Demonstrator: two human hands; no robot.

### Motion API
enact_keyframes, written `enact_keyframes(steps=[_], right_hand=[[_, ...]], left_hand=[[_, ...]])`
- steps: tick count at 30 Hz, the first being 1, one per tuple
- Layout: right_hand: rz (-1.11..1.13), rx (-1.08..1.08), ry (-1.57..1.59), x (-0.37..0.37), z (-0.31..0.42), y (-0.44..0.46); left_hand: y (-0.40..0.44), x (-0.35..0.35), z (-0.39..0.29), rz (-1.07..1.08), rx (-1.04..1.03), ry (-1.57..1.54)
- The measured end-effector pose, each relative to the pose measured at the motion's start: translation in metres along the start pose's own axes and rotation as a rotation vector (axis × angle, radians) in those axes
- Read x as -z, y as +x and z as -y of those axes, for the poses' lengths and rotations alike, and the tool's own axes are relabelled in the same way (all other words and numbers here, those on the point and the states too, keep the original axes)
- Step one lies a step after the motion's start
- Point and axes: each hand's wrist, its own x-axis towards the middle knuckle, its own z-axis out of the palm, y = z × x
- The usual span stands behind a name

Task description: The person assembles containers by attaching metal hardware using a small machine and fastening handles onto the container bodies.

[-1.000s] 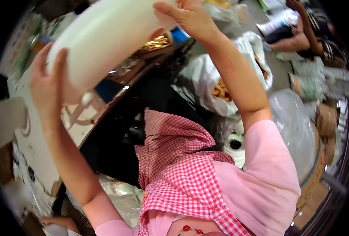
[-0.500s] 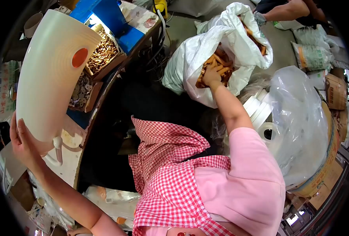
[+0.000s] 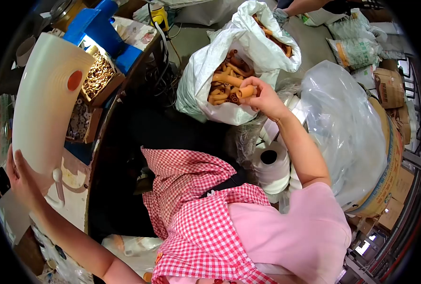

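A tall cream-white plastic body (image 3: pixel 42 113) with a round orange-red spot stands at the left, a small hook-shaped white part near its lower end. Against its lower side rests my left hand (image 3: pixel 25 182), open, with fingers stretched along the surface. On the right, my right hand (image 3: pixel 267 99) is closed on a curved orange-brown tube (image 3: pixel 244 92), its hollow end visible. That hand is above a white woven sack (image 3: pixel 196 80) filled with several similar curved tubes (image 3: pixel 231 71). Part of the held tube is hidden by my fingers.
Boxes of brass-coloured fittings (image 3: pixel 99 73) and metal washers (image 3: pixel 79 120) sit beside a blue device (image 3: pixel 101 31) on the workbench. A second sack (image 3: pixel 262 19) stands behind the first. White spools (image 3: pixel 272 165) and a plastic-lined drum (image 3: pixel 352 132) are at right. Another person's arm (image 3: pixel 305 5) shows at the top.
My right hand has come up out of the sack's contents, now with a curved tube in it. My left hand stays on the white body. The whole view has shifted slightly.
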Motion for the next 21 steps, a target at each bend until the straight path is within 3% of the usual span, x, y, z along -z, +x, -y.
enact_keyframes(steps=[11,15,18,20,21], right_hand=[[0.086,0.085,-0.119,-0.038,0.076,-0.039],[0.095,0.157,-0.122,-0.053,0.084,-0.041],[0.090,0.277,-0.265,-0.072,0.097,-0.048],[0.033,0.779,-0.704,-0.081,0.102,-0.036],[0.046,0.673,-0.376,-0.098,0.105,-0.034]], left_hand=[[0.002,-0.006,0.007,0.027,-0.016,-0.211],[0.000,-0.006,0.004,-0.014,-0.028,-0.147],[0.000,-0.006,0.001,-0.020,-0.101,-0.080],[0.004,-0.001,0.009,-0.072,-0.288,0.107],[0.002,0.001,0.007,-0.060,-0.332,0.103]])
